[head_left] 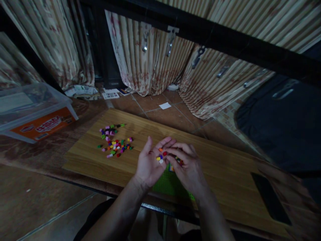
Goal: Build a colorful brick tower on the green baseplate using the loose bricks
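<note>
My left hand point(149, 164) is cupped palm-up over the wooden board point(225, 174) and holds several small coloured bricks point(162, 156) in its palm. My right hand point(187, 165) meets it from the right, its fingertips pinched at those bricks, and partly covers a green baseplate point(168, 183) lying under both hands. A few bricks seem to sit on the plate under my right fingers, mostly hidden. A loose pile of several coloured bricks point(114, 140) lies on the board to the left, apart from both hands.
A clear plastic box with an orange label point(37, 115) stands at the far left. A dark flat phone-like slab point(271, 198) lies on the board's right end. Curtains point(150, 57) hang behind, with papers on the tiled floor point(165, 105). A dark bag point(283, 124) sits at right.
</note>
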The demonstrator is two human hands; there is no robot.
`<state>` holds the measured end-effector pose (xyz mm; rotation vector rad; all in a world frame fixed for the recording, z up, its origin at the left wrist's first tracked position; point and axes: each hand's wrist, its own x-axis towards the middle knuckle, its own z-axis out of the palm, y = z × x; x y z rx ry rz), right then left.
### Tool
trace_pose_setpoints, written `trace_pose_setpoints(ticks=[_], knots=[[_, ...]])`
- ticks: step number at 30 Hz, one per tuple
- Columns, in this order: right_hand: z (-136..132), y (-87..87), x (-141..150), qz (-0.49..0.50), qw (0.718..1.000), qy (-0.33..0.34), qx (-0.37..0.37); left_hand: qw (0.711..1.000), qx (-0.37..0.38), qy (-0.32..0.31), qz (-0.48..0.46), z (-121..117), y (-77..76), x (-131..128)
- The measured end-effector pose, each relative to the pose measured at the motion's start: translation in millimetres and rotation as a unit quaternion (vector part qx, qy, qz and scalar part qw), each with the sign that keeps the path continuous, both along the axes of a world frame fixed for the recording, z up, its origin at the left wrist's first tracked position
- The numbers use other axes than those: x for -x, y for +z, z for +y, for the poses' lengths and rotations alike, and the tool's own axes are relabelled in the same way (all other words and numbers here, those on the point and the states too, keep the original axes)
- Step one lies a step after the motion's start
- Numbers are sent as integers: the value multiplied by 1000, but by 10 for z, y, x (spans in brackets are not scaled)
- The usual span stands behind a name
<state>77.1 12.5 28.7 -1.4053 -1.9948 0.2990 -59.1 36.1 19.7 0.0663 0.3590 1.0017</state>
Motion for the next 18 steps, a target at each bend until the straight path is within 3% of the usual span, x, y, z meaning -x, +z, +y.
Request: trace_pose_setpoints(ticks=[11,14,18], knots=[[10,8,22,17,1000,-16,5,1000,6,6,-13,-15,1,-8],[17,-1,-105,77,995,-56,16,999,11,7,42,-2,-31,-16],[41,-37,-329,138,982,-130,9,981,43,11,189,2,-121,-50]])
